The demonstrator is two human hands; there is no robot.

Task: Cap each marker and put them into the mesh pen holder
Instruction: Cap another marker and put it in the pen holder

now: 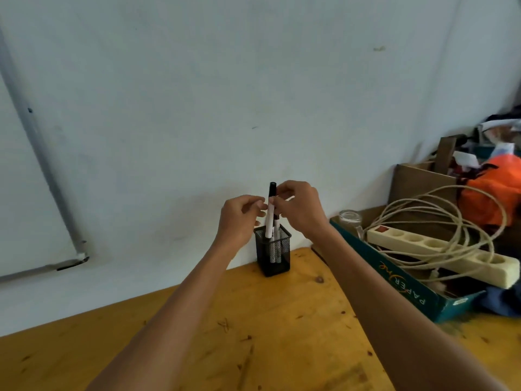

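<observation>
A black mesh pen holder [273,256] stands on the wooden table by the wall, with capped white markers [276,241] standing inside it. Just above the holder, a white marker with a black cap [270,214] is held almost upright, its lower end dipping into the holder's mouth. My left hand [239,218] pinches the marker's barrel from the left. My right hand [298,210] grips it from the right, near where the cap meets the barrel. Both sets of fingers are closed on it.
A green cardboard box lid [406,283] sits to the right, holding a cream power strip [439,249], coiled cable [462,218] and a glass jar [350,218]. A brown box [420,182] and an orange bag [496,196] lie behind. A whiteboard [25,198] leans at left.
</observation>
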